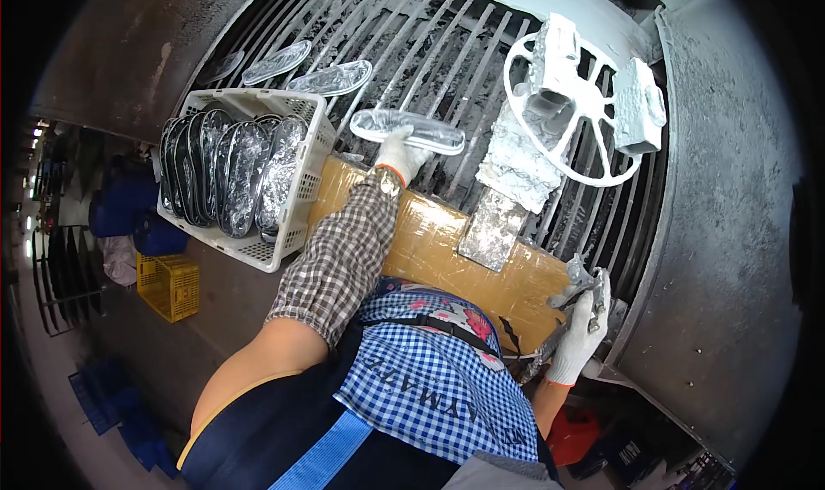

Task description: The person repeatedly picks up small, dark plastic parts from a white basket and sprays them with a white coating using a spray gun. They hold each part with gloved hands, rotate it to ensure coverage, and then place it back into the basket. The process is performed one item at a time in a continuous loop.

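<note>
Left of the left hand, a white plastic crate (307,206) stands packed with dark, film-covered ovals (244,170), each overlapping the next so that much of them is hidden; past its far rim three loose ovals (332,78) lie on the barred grate (438,39), the leftmost dim and hard to make out; the gloved left hand (402,157) is partly closed on the near edge of a white-rimmed oval piece (408,130), a finger laid over its clear film, the undersides of hand and piece out of sight; just ahead of it, bare bars leave open room; between the hands, a taped cardboard sheet (430,241) borders the grate, overlapped by a metal plate (491,230); ahead of the right hand stands a white-crusted spoked wheel (591,108); the gloved right hand (580,334) is curled round a grey, crusted gun-shaped tool (577,277), its grip largely covered; right of that hand, a metal side wall (722,258) limits the room.
</note>
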A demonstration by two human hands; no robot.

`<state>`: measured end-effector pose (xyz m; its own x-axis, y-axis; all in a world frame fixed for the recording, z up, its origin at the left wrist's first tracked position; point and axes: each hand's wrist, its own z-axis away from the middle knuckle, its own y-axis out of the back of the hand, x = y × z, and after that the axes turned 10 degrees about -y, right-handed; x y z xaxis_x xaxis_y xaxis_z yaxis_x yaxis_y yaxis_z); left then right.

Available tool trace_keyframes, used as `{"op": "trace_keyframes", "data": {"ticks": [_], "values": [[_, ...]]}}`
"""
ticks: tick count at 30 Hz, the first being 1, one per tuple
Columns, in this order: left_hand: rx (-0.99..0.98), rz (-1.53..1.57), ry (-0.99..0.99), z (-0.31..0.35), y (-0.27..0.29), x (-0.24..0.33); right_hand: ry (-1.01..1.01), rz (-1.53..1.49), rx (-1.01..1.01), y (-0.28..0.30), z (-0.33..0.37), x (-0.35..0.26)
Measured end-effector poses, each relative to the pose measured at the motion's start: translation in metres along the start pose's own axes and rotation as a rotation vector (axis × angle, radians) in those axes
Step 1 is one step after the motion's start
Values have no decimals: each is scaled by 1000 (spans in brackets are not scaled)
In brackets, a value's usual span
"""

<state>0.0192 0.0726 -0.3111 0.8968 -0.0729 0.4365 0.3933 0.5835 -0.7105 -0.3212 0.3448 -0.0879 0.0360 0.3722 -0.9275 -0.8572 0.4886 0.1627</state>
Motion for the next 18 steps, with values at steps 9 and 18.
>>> {"op": "trace_keyframes", "data": {"ticks": [9, 18], "values": [[73, -334, 101, 29, -19, 6, 94, 141, 5, -4, -6, 3], [-324, -678, -69, 174, -45, 72, 62, 149, -87, 0, -21, 20]]}}
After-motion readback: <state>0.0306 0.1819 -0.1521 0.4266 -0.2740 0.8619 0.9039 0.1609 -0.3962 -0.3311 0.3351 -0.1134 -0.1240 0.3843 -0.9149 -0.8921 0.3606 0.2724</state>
